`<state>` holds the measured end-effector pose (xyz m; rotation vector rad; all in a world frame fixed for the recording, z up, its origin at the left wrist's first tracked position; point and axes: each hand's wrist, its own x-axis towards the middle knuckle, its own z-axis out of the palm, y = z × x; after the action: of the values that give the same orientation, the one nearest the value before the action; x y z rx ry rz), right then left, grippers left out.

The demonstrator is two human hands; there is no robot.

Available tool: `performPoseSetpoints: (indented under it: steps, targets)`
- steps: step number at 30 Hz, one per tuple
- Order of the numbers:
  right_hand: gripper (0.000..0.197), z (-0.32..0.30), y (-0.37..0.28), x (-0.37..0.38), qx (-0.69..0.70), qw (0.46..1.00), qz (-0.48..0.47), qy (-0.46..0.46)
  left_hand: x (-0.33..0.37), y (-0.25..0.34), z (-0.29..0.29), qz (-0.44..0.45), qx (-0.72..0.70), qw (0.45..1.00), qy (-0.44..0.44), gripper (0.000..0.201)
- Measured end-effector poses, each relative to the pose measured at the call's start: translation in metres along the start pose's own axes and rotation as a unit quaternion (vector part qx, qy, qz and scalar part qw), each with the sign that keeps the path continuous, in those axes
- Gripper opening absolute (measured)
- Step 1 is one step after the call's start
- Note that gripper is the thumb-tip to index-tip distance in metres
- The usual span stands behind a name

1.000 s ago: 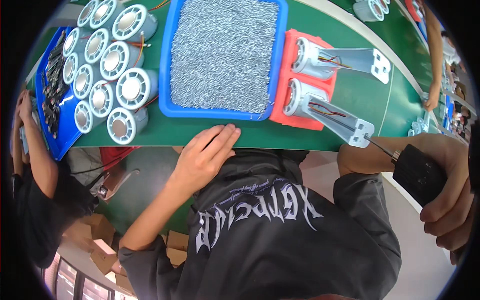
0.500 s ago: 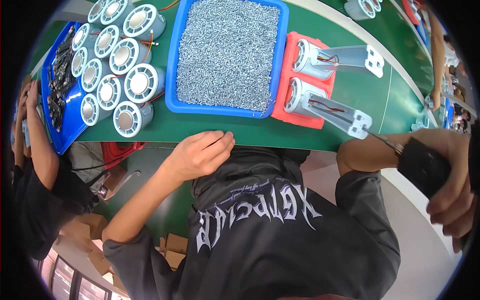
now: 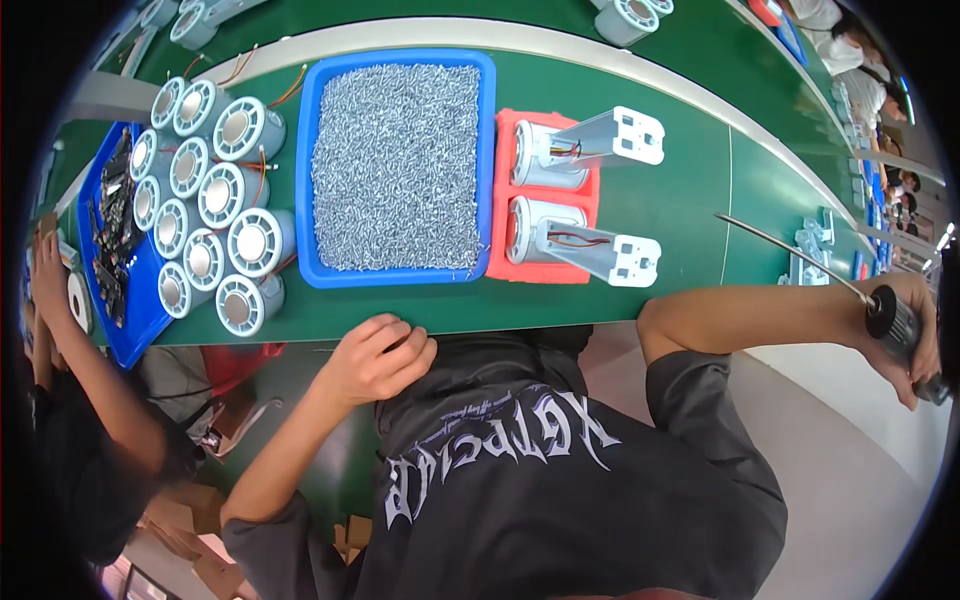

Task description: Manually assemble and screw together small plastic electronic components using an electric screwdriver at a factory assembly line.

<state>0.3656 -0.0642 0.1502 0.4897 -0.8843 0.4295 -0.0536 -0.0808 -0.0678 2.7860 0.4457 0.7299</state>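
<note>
This looks like a factory workshop. It has a long green work table [image 3: 690,200], a blue tray [image 3: 400,279] full of tiny metal bits [image 3: 395,170], rows of matching round parts [image 3: 255,242], and other people [image 3: 850,88] nearby.

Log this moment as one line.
red holder: two white housings seated | left hand: half-curled, at near edge of table | right hand: holds black screwdriver, tip apart from both

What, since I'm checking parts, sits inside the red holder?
Two pale housings lie in the red holder, each with an arm and wires; its surface beneath them is hidden.
</note>
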Motion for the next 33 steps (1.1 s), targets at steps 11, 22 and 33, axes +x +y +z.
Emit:
performPoseSetpoints:
  steps: [11, 22, 33]
  targets:
    - [0.049, -0.01, 0.037, -0.006, -0.194, 0.98, -0.046, 0.005, 0.11, -0.039, -0.031, -0.153, -0.179, 0.949, 0.21, 0.015]
    - [0.044, -0.006, 0.089, -0.031, -0.034, 0.994, 0.089, -0.061, 0.19, -0.054, 0.009, -0.293, -0.654, 0.667, 0.204, 0.017]
    - [0.041, -0.021, 0.102, -0.047, 0.015, 0.998, 0.056, -0.033, 0.186, -0.046, 0.015, -0.279, -0.494, 0.804, 0.18, 0.023]
